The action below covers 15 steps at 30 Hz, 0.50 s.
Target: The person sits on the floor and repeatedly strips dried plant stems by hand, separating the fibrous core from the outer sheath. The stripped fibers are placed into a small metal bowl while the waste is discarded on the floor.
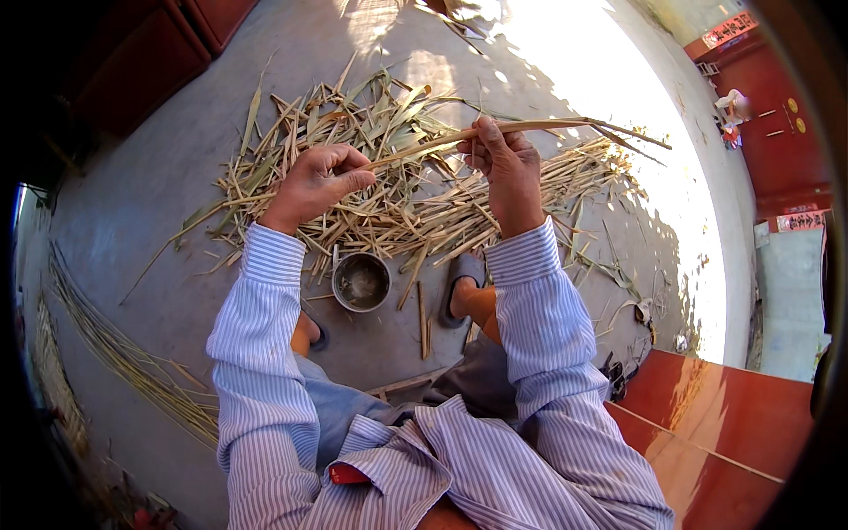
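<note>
A long dry reed stalk (422, 147) stretches between my two hands, above a heap of cut stalks and leaves. My left hand (320, 181) pinches its left end between thumb and fingers. Farther right, my right hand (505, 163) grips the stalk between thumb and forefinger, and its split, leafy tip runs on past that hand to the right. Beneath lies the loose pile of dry leaves and stalks (340, 124), with a more even bundle of stalks (548, 185) on its right side.
A metal cup (361, 283) stands on the concrete floor between my slippered feet. Long thin stems (124, 331) lie at the left. A red-brown panel (707, 415) is at the lower right, dark red furniture (141, 66) at the upper left. Another person (731, 106) is far off near a red door.
</note>
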Each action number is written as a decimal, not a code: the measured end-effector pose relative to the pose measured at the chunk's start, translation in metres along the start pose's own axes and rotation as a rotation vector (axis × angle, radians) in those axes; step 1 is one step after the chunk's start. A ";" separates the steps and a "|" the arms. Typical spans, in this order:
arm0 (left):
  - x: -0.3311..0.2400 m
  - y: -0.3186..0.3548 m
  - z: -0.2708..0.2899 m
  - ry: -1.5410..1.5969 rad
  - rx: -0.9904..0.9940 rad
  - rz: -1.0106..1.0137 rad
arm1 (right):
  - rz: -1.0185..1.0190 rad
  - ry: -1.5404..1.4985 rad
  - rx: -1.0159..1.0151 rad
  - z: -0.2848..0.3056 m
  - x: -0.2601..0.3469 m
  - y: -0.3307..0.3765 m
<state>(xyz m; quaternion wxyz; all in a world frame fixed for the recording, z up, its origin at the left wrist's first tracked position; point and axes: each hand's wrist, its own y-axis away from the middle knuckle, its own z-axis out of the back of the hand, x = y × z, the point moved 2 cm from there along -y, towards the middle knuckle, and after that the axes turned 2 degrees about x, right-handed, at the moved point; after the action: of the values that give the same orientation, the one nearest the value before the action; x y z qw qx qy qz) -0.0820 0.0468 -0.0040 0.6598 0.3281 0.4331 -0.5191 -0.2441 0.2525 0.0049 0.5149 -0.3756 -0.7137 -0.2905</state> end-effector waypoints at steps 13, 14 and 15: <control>0.027 -0.010 0.011 0.267 -0.400 0.063 | -0.099 0.004 0.331 -0.006 -0.002 0.004; 0.027 -0.011 0.016 0.243 -0.474 0.068 | -0.094 -0.002 0.322 -0.008 -0.002 0.004; 0.029 -0.011 0.026 0.167 -0.582 0.020 | -0.088 -0.008 0.314 -0.009 -0.002 0.004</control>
<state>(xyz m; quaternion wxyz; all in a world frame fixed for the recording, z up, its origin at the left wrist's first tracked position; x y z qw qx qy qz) -0.0839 0.0093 -0.0193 0.6934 0.1708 0.6131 -0.3380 -0.2360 0.2472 0.0062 0.5514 -0.2597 -0.7682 -0.1962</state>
